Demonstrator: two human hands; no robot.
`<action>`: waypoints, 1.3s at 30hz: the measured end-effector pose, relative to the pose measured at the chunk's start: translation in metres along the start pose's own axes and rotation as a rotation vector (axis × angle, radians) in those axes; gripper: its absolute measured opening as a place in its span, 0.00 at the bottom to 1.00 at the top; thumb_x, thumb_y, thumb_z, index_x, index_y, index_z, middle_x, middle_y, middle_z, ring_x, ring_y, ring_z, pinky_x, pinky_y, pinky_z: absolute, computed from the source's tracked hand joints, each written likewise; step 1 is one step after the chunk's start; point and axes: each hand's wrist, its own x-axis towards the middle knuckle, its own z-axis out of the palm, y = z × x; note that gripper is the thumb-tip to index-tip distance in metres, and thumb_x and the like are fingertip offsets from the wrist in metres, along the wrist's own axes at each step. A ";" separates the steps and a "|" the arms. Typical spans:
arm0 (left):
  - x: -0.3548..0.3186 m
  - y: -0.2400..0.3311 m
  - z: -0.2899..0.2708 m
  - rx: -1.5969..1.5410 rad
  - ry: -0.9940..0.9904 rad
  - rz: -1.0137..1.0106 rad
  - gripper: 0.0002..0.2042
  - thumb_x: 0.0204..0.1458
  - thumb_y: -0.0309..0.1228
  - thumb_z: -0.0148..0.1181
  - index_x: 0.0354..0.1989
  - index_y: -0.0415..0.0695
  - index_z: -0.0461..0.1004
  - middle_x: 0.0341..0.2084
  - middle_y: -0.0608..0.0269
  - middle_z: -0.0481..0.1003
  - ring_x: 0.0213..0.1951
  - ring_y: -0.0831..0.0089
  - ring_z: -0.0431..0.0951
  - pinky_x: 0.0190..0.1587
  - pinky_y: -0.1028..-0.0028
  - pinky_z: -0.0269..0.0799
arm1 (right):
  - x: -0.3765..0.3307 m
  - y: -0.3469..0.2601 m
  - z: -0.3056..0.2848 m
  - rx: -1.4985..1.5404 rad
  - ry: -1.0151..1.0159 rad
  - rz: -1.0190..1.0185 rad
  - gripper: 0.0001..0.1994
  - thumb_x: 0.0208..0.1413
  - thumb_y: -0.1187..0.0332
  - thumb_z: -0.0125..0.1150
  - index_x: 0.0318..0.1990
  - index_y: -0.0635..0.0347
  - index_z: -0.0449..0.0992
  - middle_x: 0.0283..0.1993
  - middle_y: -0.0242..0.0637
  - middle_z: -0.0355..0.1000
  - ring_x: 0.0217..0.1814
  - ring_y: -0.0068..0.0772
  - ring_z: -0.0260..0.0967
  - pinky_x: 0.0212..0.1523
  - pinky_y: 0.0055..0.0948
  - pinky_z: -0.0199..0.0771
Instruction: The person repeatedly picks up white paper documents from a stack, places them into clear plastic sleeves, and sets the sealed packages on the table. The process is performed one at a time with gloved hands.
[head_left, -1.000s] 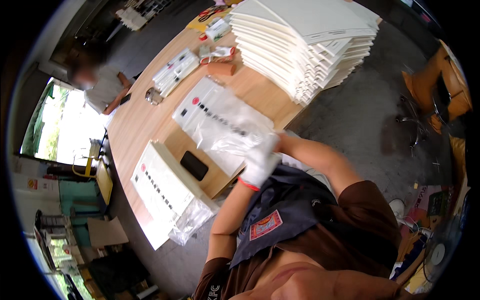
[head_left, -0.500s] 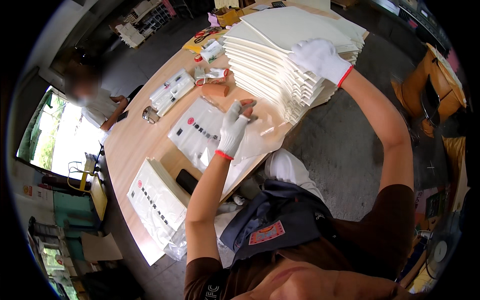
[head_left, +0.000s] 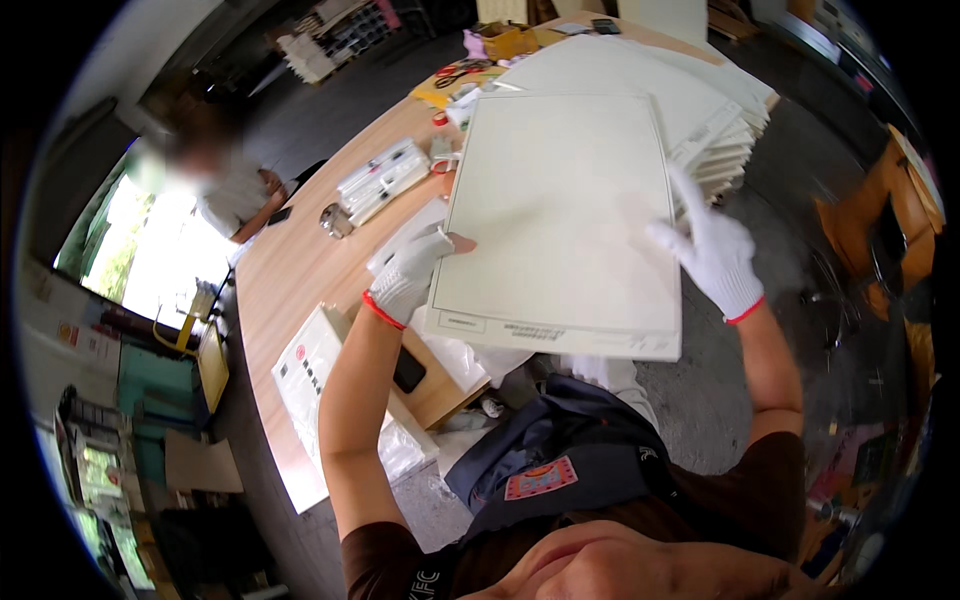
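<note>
I hold a large flat cream-white board up in front of me, above the table edge. My left hand, in a white glove with a red cuff, grips its left edge. Gloved the same way, my right hand grips its right edge with fingers spread on the face. Behind the board rises a tall stack of similar white boards. A clear plastic bag lies on the wooden table under the board, mostly hidden.
A white printed packet and a dark phone lie on the table's near end. Further back are packaged white items, a small metal object and scissors. Another person sits at the left. A wooden chair stands right.
My right hand has pulled one board off the stack toward me. My left hand has left the plastic bag and taken the board's left edge.
</note>
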 end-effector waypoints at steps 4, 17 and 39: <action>-0.013 -0.014 0.012 1.043 0.257 0.389 0.24 0.49 0.34 0.55 0.56 0.39 0.64 0.33 0.39 0.76 0.37 0.52 0.80 0.38 0.62 0.76 | -0.001 -0.002 0.084 0.873 -0.054 -0.140 0.26 0.57 0.64 0.59 0.62 0.63 0.63 0.63 0.39 0.62 0.68 0.31 0.54 0.67 0.31 0.50; -0.018 -0.111 -0.016 -0.317 0.175 0.399 0.27 0.61 0.44 0.47 0.67 0.47 0.55 0.63 0.58 0.62 0.24 0.81 0.69 0.34 0.75 0.73 | -0.013 -0.017 0.105 -0.013 0.035 -0.423 0.08 0.50 0.63 0.61 0.33 0.56 0.77 0.31 0.38 0.73 0.27 0.39 0.72 0.26 0.37 0.72; -0.036 -0.142 0.075 0.544 0.253 0.661 0.22 0.48 0.17 0.53 0.53 0.51 0.70 0.42 0.59 0.78 0.27 0.61 0.79 0.32 0.70 0.75 | -0.029 -0.042 0.270 0.337 -0.572 -0.426 0.20 0.57 0.59 0.55 0.53 0.61 0.70 0.48 0.40 0.74 0.47 0.31 0.71 0.45 0.29 0.71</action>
